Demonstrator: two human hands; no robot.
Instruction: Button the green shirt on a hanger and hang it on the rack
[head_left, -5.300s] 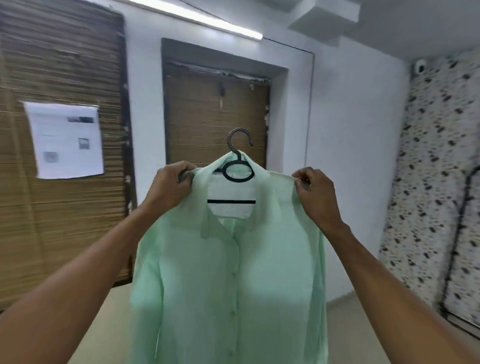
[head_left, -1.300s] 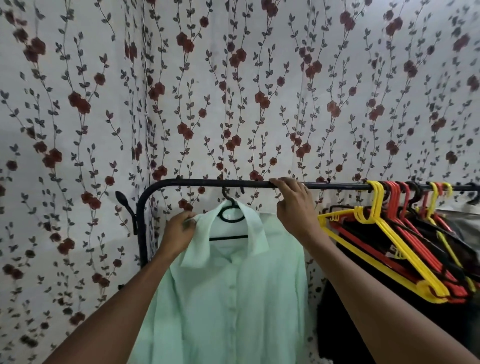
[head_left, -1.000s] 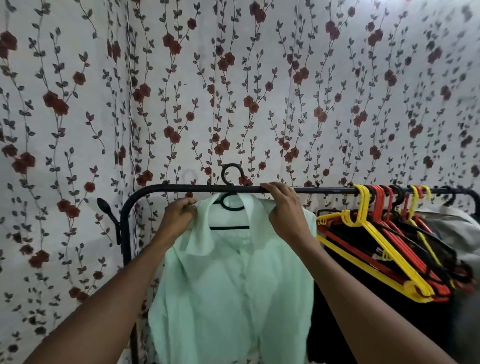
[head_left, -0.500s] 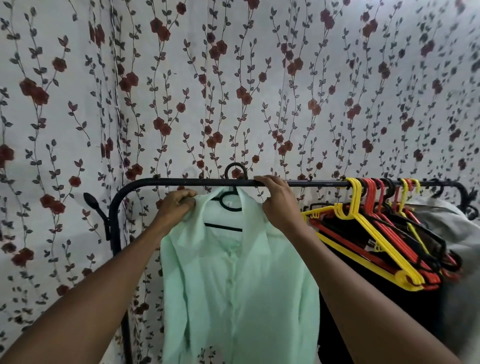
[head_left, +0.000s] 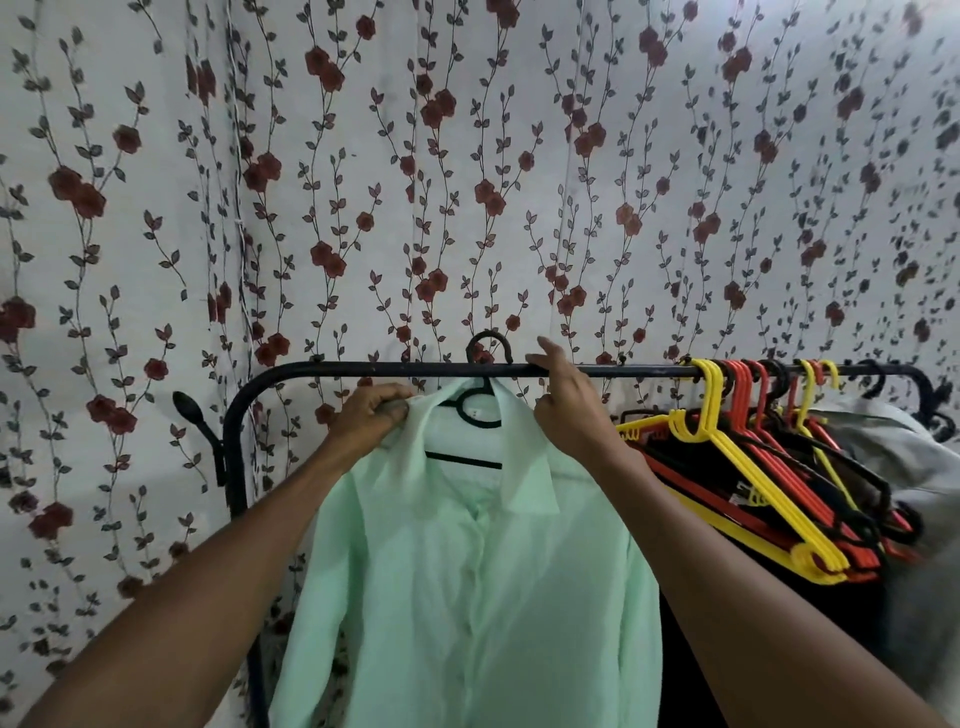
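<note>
At frame centre the shirt (head_left: 467, 582) hangs, its hanger (head_left: 485, 349) hooked over the rack (head_left: 639, 370) (seemingly seated). Left hand (head_left: 371, 415) pinches the collar; right hand (head_left: 563, 400) rests slack-fingered on the bar. Best let go gently, checking it hangs square

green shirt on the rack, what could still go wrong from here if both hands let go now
1. The hanger hook arches over the rack bar, but I cannot tell whether it rests on it. The left hand grips the green shirt at its shoulder; releasing early might drop it.
2. The right hand touches the bar beside the hook and could knock it when pulling away.
3. The yellow and red hangers hang close by and may snag the sleeve.
</note>
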